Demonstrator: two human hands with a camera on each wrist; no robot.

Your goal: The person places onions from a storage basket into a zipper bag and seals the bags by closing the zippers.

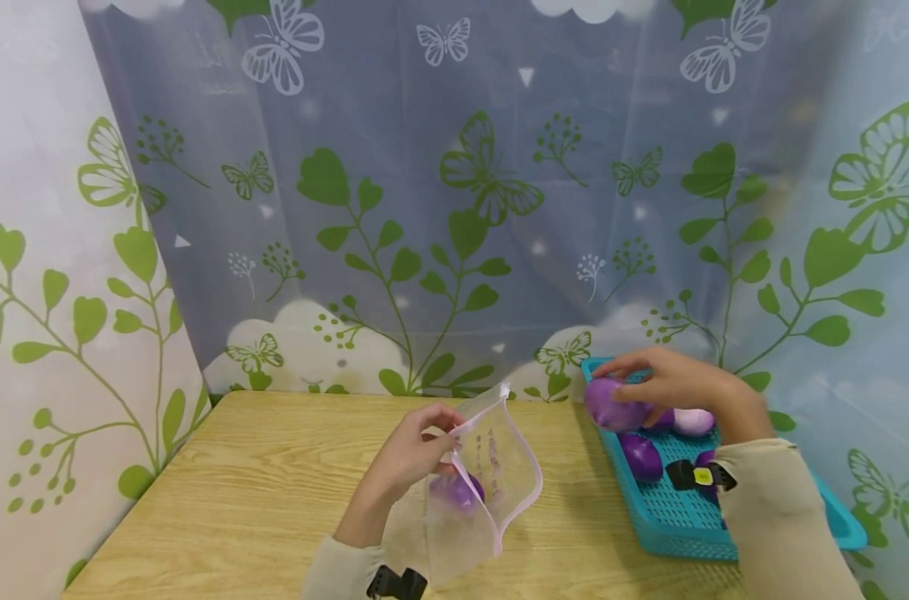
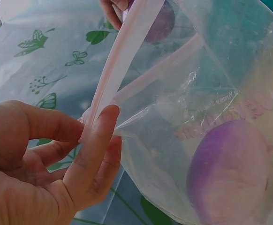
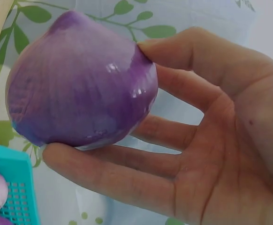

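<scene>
1. Pale wood-grain surface (image 1: pixel 237 483): carried turquoise perforated plastic basket (image 1: pixel 686 546), several purple pieces (image 1: pixel 640 457) inside.
2. Clear plastic bag (image 1: pixel 517 492), pink-edged: mouth parted, one purple-and-white rounded piece (image 1: pixel 457 493) within.
3. Left grip (image 1: pixel 417 450): pinched bag's rim.
4. Right grip (image 1: pixel 671 383): fingers spread, curled round glossy purple onion-shaped piece (image 1: pixel 610 408) near basket's left edge.
5. Judged step: bagging; next move called for steadying the mouth wide.
</scene>
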